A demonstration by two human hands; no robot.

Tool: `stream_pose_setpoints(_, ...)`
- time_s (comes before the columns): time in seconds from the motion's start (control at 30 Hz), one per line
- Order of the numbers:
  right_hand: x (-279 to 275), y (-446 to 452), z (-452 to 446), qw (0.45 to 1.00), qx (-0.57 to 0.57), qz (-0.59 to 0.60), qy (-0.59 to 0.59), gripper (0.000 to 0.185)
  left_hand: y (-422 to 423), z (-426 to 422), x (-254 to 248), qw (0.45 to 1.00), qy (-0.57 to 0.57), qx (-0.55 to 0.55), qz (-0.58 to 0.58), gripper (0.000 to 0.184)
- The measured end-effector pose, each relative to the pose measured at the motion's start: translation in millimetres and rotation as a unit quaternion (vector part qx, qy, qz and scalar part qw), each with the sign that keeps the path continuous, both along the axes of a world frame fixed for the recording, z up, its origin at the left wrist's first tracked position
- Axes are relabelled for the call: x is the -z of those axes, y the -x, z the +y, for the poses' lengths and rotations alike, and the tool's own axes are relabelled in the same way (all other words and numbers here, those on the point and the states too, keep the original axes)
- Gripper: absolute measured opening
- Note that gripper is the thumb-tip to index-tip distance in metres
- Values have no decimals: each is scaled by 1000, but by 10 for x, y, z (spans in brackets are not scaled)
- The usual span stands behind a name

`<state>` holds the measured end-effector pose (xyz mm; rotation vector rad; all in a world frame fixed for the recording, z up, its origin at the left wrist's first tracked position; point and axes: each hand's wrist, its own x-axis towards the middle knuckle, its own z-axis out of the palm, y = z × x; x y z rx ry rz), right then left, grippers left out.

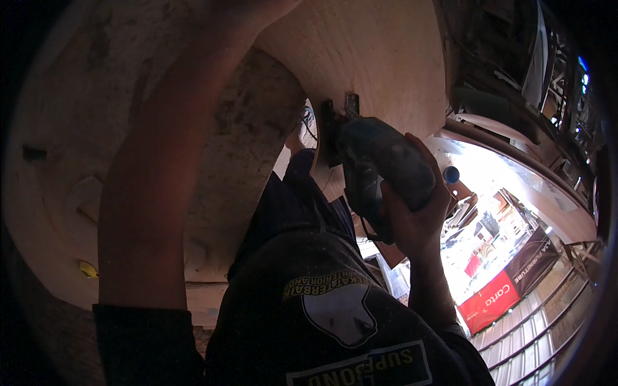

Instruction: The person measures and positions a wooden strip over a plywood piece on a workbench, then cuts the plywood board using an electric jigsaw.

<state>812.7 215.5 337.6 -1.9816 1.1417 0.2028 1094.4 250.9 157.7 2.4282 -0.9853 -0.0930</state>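
Note:
My right hand [421, 206] is wrapped round the body of a dark teal jigsaw [380, 151]. The flat base of the jigsaw is up against the curved edge of a pale wooden board [393, 58]. Whether its blade is in the wood cannot be made out. On the left my bare forearm [161, 174] reaches up across a large, stained wooden sheet [251, 128]. My left hand [273, 8] is mostly cut off by the top edge, with its fingers hidden.
A small yellow item [88, 269] lies on the board at the lower left. Stacked timber and clutter [502, 64] fill the upper right. Beyond the right arm are a red banner [492, 299], bright daylight and a blue round object [451, 174]. My legs [283, 199] are close below the jigsaw.

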Motion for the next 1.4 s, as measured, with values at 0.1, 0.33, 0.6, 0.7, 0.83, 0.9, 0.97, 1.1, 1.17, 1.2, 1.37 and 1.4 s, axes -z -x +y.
stream_pose_setpoints(0.1,4,-1,-2,1000,-5,-3,3,67,-85,-26,214,998,31,19,-49,65)
stream_pose_setpoints(0.33,41,39,-29,1000,-17,-7,7,68,-61,-32,278,995,49,30,-77,64)
stream_pose_setpoints(0.6,18,-29,-12,1000,-7,-12,5,69,-96,-30,307,993,42,36,-103,65)
stream_pose_setpoints(0.7,23,-37,-43,1000,-17,-14,10,69,-86,-43,269,994,46,35,-95,65)
stream_pose_setpoints(0.83,31,-39,-61,1000,-19,-12,11,68,-85,-73,297,996,48,25,-67,65)
stream_pose_setpoints(0.9,34,-57,-58,1000,-18,-14,6,68,-102,-65,276,998,38,31,-45,66)
stream_pose_setpoints(0.97,26,-78,-56,1000,-14,-14,4,68,-97,-66,276,998,36,25,-51,65)
stream_pose_setpoints(1.1,28,-117,-40,1000,-11,-12,10,68,-90,-30,223,995,37,28,-93,65)
stream_pose_setpoints(1.17,23,-95,-48,1000,-12,-15,9,68,-60,-15,150,998,44,30,-34,63)
stream_pose_setpoints(1.2,32,-82,-53,1000,-11,-18,6,68,-51,-7,139,998,48,31,-5,62)
stream_pose_setpoints(1.37,74,-61,-73,1000,-8,-26,2,68,-218,-91,611,988,132,9,-79,55)
stream_pose_setpoints(1.4,110,-44,-84,1000,2,-30,-10,68,-216,-100,651,980,181,3,-81,55)
